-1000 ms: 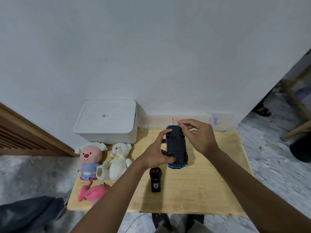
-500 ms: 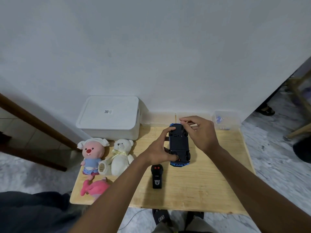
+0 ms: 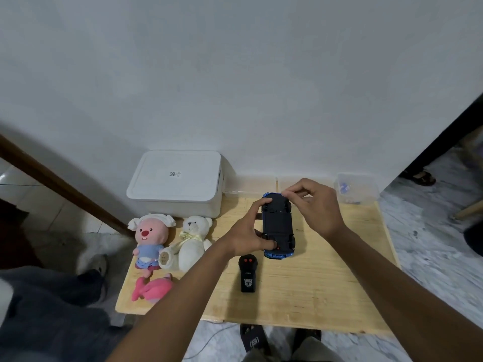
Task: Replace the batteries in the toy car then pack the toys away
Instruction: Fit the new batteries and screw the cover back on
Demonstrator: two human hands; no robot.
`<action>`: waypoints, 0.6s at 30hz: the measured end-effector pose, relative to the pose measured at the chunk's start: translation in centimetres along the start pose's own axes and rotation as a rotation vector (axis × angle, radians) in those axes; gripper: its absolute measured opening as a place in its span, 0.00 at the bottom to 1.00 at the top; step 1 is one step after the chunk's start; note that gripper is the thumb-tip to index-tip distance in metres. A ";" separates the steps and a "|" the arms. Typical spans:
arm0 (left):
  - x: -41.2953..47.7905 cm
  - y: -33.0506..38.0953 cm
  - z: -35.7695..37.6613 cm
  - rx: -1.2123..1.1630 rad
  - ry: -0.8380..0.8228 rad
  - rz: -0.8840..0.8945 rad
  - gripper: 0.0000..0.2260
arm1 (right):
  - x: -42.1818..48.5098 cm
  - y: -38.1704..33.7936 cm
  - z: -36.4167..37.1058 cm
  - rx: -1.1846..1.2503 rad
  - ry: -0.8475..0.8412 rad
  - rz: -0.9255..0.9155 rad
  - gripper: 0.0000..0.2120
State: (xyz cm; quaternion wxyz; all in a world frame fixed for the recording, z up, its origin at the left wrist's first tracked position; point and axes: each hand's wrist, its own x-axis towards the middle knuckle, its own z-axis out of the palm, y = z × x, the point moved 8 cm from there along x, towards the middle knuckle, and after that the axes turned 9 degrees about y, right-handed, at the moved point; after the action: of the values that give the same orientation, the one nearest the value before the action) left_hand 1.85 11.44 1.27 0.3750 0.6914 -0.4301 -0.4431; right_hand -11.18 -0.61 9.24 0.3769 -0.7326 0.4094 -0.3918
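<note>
Two hands are on the toy car (image 3: 278,226), which lies upside down near the middle of the desk (image 3: 326,288), its flat black plastic underside facing you and the glossy blue body showing only as a rim at both ends. Your left hand (image 3: 248,235) grips the car along its left side, thumb curled onto the near end and forefinger hooked over the far wheel. Your right hand (image 3: 317,206) is arched above the far end, fingers curled and bunched, their tips pinching at the car's far right corner.

The desk is pale, grained wood. Just in front of the car lies a slim black remote (image 3: 247,274) with two red buttons. At the left edge sit three soft toys: a pink-faced plush (image 3: 150,240) in a white cap, a fuzzy white teddy bear (image 3: 194,237) with a pale ribbon, and a bright pink plush (image 3: 154,287). Behind them stands a smooth white lidded box (image 3: 175,184) with rounded corners. A small clear plastic tub (image 3: 362,190) sits at the far right corner.
</note>
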 end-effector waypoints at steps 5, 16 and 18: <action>-0.4 0.2 0.2 -0.011 0.005 0.005 0.45 | -0.5 -0.5 -0.2 -0.016 0.043 -0.055 0.04; -1.3 0.3 -0.2 -0.017 0.016 0.002 0.45 | -1.0 -0.5 0.1 0.032 0.025 0.008 0.04; -1.3 0.6 -0.3 -0.010 0.019 0.005 0.44 | -1.3 -0.7 0.2 0.023 -0.002 -0.013 0.08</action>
State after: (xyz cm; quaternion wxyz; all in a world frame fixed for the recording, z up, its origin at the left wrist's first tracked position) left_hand 1.67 12.52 2.26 0.3838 0.6927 -0.4260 -0.4375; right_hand -11.22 0.87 9.46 0.3830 -0.7314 0.3999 -0.3982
